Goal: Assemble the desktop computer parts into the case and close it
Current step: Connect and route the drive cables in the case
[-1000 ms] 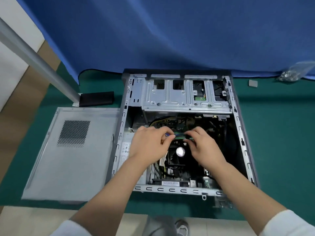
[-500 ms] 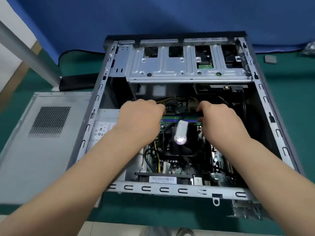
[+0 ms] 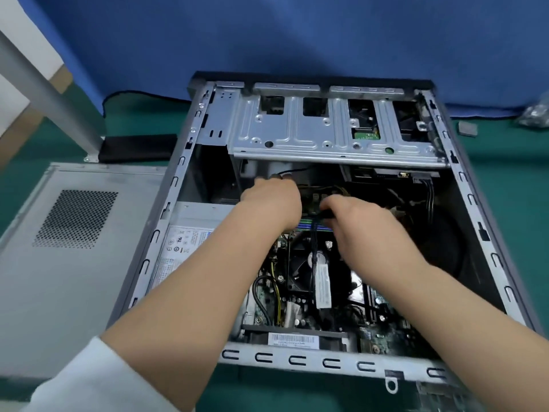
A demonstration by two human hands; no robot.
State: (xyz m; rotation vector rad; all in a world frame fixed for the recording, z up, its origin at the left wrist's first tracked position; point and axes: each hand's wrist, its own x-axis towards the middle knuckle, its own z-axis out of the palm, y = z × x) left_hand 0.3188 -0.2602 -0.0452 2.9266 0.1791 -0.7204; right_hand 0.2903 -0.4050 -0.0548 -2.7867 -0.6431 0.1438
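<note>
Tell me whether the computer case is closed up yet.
Open. The side panel lies flat on the mat left of the case, whose fan and boards are exposed while both hands work inside.

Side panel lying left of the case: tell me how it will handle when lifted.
The side panel looks like thin sheet metal, so probably stiff yet light, perhaps flexing slightly. Lying flat on the green mat, it won't roll. Its folded edges may feel sharp.

A makeshift repair bench: green mat [image 3: 505,209] under an open computer case [image 3: 463,185], blue cloth backdrop [image 3: 297,34] (loose side panel [image 3: 59,278] alongside).
</note>
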